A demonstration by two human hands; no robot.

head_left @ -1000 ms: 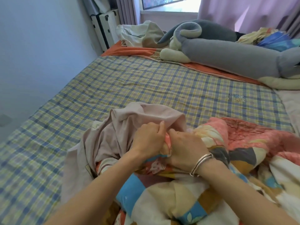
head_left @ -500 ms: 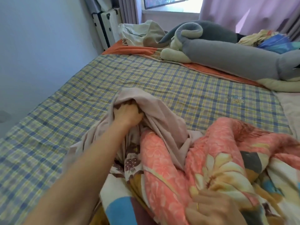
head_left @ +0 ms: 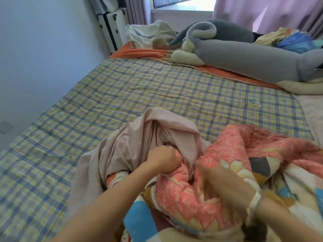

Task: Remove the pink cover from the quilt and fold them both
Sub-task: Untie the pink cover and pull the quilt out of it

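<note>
**Half out of the pink cover [head_left: 157, 135]: the quilt [head_left: 232, 154]**

Heaped at the near middle of the bed [head_left: 104, 105], the pink cover, its opening turned toward the camera and partly drawn back off the quilt. Spilling from that opening to the right, the quilt in a rumpled mass of coral, cream and blue patches, down to the bottom edge of the view. At the join of the two, the left hand [head_left: 162, 160] clenched in a fist, fingers curled into what looks like the coral fabric. Just beside it, over the quilt, the right hand [head_left: 218, 179], smeared by motion; impossible to tell whether gripping or loose. On that wrist, a silver bangle [head_left: 254, 205]. Under everything, blue-and-yellow plaid across the bed. Farther back, an orange sheet [head_left: 139, 52], a long grey plush toy [head_left: 244, 55] and a crumpled pale cloth [head_left: 153, 34]. Against the wall, a white suitcase [head_left: 111, 27]; by the window, a lilac curtain [head_left: 262, 13].
</note>
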